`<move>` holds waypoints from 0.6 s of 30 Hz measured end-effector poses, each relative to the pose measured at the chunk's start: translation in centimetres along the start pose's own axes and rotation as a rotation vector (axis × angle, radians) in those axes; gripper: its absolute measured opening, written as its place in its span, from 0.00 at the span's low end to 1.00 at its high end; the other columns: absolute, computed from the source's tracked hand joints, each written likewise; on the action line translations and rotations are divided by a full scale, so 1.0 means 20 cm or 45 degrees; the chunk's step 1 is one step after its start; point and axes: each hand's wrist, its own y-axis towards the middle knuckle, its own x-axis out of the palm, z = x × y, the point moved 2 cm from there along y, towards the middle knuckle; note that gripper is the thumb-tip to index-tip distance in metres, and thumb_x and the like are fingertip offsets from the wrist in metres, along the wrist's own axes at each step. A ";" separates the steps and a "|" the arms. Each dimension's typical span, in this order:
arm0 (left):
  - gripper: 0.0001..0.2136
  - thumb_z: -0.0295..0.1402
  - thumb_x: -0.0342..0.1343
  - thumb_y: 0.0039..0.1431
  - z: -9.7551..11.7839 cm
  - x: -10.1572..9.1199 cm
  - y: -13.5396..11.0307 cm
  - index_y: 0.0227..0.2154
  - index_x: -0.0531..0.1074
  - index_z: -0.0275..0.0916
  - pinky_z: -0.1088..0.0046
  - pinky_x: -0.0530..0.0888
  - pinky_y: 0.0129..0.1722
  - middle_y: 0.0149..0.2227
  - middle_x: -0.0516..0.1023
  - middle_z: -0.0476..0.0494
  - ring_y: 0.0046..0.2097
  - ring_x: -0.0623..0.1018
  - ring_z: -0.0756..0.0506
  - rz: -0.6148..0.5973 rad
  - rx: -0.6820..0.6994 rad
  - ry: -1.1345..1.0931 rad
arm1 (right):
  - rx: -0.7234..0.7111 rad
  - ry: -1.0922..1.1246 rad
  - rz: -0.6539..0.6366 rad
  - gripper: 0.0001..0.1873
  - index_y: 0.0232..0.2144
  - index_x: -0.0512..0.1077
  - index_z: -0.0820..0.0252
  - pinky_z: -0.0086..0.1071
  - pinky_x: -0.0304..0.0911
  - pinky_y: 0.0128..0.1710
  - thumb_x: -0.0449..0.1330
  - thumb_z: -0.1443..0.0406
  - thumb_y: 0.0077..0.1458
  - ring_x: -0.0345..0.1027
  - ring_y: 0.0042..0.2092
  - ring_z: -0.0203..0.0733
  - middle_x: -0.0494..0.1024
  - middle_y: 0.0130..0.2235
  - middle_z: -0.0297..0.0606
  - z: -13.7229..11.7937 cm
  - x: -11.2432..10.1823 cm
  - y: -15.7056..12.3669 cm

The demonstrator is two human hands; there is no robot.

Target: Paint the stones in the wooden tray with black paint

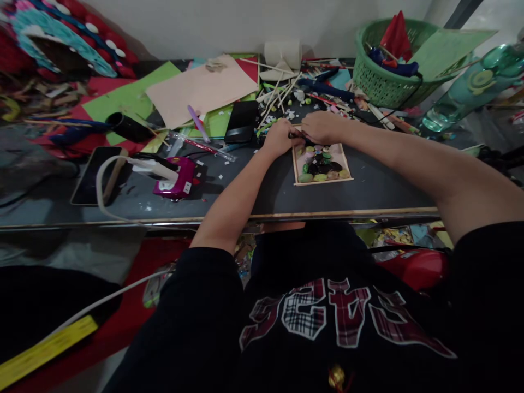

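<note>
A small board (pixel 301 173) with thin wooden-stick edging lies on the dark table, covered in glossy stones (pixel 321 166) of green, black, pink and yellow. At its far left corner is my left hand (pixel 280 137), fingers closed together. My right hand (pixel 321 127) bends over the far edge with its fingers curled down, close beside the left. Something small and dark shows between the two hands, too hidden to name. Both hands cover the far strip of the board.
Left of the board are a magenta power adapter (pixel 175 179) with a white cable and a phone (pixel 96 174). Behind lie coloured paper (pixel 196 90), thin sticks (pixel 278 98) and a toilet roll (pixel 282 54). A green basket (pixel 380 82) and a water bottle (pixel 466 90) stand right.
</note>
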 end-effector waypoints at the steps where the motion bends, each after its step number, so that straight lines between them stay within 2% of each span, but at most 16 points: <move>1: 0.14 0.42 0.62 0.57 0.00 0.00 0.00 0.40 0.82 0.38 0.57 0.71 0.51 0.39 0.80 0.38 0.48 0.75 0.37 -0.002 -0.027 0.006 | 0.023 0.007 -0.012 0.24 0.50 0.73 0.72 0.43 0.60 0.49 0.43 0.61 0.68 0.69 0.50 0.50 0.78 0.47 0.52 0.00 0.00 0.00; 6: 0.12 0.39 0.61 0.56 -0.02 0.01 0.01 0.39 0.82 0.41 0.59 0.71 0.50 0.39 0.81 0.41 0.46 0.75 0.39 -0.013 -0.022 -0.015 | 0.062 0.021 -0.003 0.22 0.49 0.73 0.67 0.40 0.62 0.45 0.45 0.60 0.67 0.70 0.48 0.48 0.79 0.44 0.48 0.00 0.01 0.01; 11: 0.11 0.40 0.62 0.54 -0.01 0.00 0.00 0.37 0.82 0.41 0.60 0.72 0.49 0.37 0.81 0.41 0.45 0.75 0.39 0.011 -0.007 -0.057 | 0.104 0.093 -0.001 0.23 0.50 0.73 0.68 0.42 0.62 0.48 0.44 0.59 0.68 0.71 0.50 0.49 0.78 0.47 0.49 0.00 0.01 -0.02; 15: 0.13 0.42 0.62 0.54 -0.01 0.01 0.00 0.39 0.82 0.40 0.60 0.72 0.49 0.38 0.80 0.42 0.45 0.75 0.39 0.016 -0.012 -0.080 | 0.129 0.222 0.161 0.25 0.52 0.72 0.67 0.42 0.62 0.49 0.43 0.58 0.70 0.71 0.50 0.48 0.77 0.49 0.49 0.03 -0.01 -0.06; 18: 0.14 0.42 0.63 0.53 -0.01 0.01 0.00 0.39 0.82 0.39 0.61 0.72 0.48 0.36 0.80 0.42 0.44 0.76 0.39 0.024 -0.023 -0.093 | 0.085 0.280 0.228 0.25 0.50 0.75 0.65 0.43 0.61 0.50 0.44 0.55 0.70 0.70 0.51 0.49 0.79 0.47 0.48 0.06 -0.03 -0.08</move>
